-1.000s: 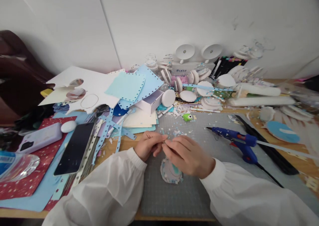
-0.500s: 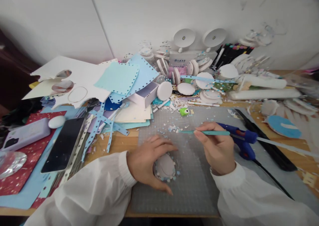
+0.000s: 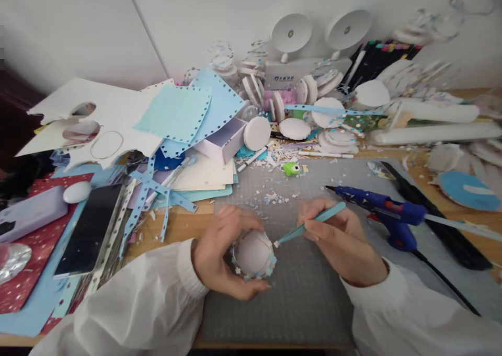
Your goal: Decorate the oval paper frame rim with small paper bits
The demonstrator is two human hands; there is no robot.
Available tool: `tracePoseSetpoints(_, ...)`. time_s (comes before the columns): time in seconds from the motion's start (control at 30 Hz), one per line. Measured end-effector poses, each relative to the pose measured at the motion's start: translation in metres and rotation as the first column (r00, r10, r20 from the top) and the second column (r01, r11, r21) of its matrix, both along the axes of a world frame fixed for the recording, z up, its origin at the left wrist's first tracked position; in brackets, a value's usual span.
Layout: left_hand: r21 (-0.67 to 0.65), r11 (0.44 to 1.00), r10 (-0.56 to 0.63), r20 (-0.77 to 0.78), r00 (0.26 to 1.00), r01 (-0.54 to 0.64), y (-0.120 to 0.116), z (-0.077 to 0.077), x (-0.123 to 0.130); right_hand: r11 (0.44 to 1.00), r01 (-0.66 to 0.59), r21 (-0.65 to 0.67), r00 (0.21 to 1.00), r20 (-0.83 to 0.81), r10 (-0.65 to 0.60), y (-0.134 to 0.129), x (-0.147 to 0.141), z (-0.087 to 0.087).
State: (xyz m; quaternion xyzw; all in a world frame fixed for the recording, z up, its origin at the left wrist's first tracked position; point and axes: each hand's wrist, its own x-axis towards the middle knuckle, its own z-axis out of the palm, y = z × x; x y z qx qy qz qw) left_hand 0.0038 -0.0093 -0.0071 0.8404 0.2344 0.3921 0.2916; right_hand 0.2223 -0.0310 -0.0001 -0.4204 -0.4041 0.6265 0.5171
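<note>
My left hand (image 3: 229,251) curls around a small round white paper disc (image 3: 254,252) with pale blue and white stars along its rim, on the grey cutting mat (image 3: 301,303). My right hand (image 3: 333,236) grips teal tweezers (image 3: 309,222) in a pinch. At their tip sits a tiny white paper star (image 3: 276,244), close to the disc's right edge; whether it touches the edge I cannot tell. Loose paper stars (image 3: 272,198) lie scattered on the mat just beyond both hands.
A blue glue gun (image 3: 380,204) lies right of my right hand, its cord running toward me. A phone (image 3: 90,230) and punched blue paper strips (image 3: 147,194) are at left. A green frog-like trinket (image 3: 291,169) sits ahead, before piled white discs (image 3: 295,128).
The tweezers have come from the scattered stars back toward me to the disc's edge, with a star at the tip. My left hand has closed further around the disc.
</note>
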Motion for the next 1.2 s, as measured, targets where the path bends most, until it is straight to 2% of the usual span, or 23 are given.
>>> tracePoseSetpoints(0.23,0.048,0.998,0.029,-0.032,0.999,-0.027,-0.0001,0.0021,0.0014,1.0,0.02,0.014,0.999,0.024,-0.02,0.0,0.001,-0.0017)
tracePoseSetpoints(0.8,0.043,0.999,0.032,-0.044,0.999,-0.03,0.0003,0.0015,0.0022,0.998,0.019,0.057,0.99,0.137,-0.027,-0.0008,0.0015,-0.002)
tracePoseSetpoints(1.1,0.075,0.997,0.025,-0.037,0.999,-0.023,-0.0003,0.0012,0.0024,0.988,-0.017,0.153,0.985,0.173,-0.01,-0.0018,0.0033,-0.0035)
tracePoseSetpoints(1.2,0.076,0.997,0.025,-0.029,0.999,-0.023,-0.0005,0.0006,0.002,0.988,-0.041,0.148,0.986,0.167,0.016,-0.0006,0.0038,-0.0034)
